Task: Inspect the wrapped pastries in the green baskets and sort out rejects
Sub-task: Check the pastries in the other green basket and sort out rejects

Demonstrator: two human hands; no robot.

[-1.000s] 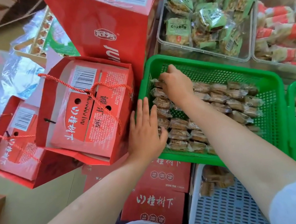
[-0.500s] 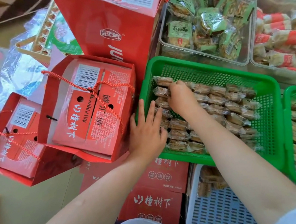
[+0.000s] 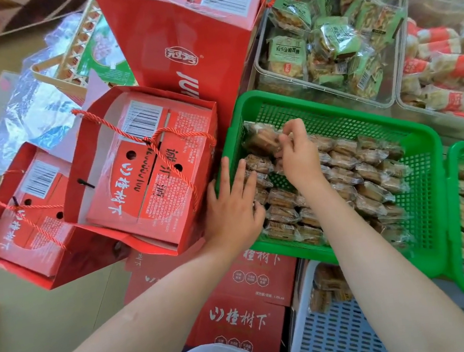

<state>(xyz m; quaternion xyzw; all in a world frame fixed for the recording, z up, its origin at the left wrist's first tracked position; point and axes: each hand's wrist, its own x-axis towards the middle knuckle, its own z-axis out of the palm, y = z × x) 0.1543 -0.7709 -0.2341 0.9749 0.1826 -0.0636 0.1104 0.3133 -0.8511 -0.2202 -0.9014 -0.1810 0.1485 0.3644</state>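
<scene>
We see the green basket (image 3: 326, 107) in the middle, holding rows of wrapped pastries (image 3: 353, 169). Our right hand (image 3: 298, 156) reaches into its far left corner, fingers curled, pinching one wrapped pastry (image 3: 261, 141) lifted above the rows; the fingertips are blurred, so we cannot tell exactly how many grip it. Our left hand (image 3: 233, 205) rests over the basket's left rim with fingers straight and slightly spread, the tips touching the nearest pastries. Our right forearm hides part of the rows beneath it. Right of the basket a second green basket (image 3: 456, 232) of pastries is cut off by the frame edge. In front of the basket a pale slotted crate (image 3: 339, 340) holds a few pastries, partly hidden by the arm. Left of the basket stand red gift bags (image 3: 146, 173) with boxes. Behind the basket sit clear bins (image 3: 331, 82) of green-wrapped and red-wrapped snacks, their labels too small to read.
</scene>
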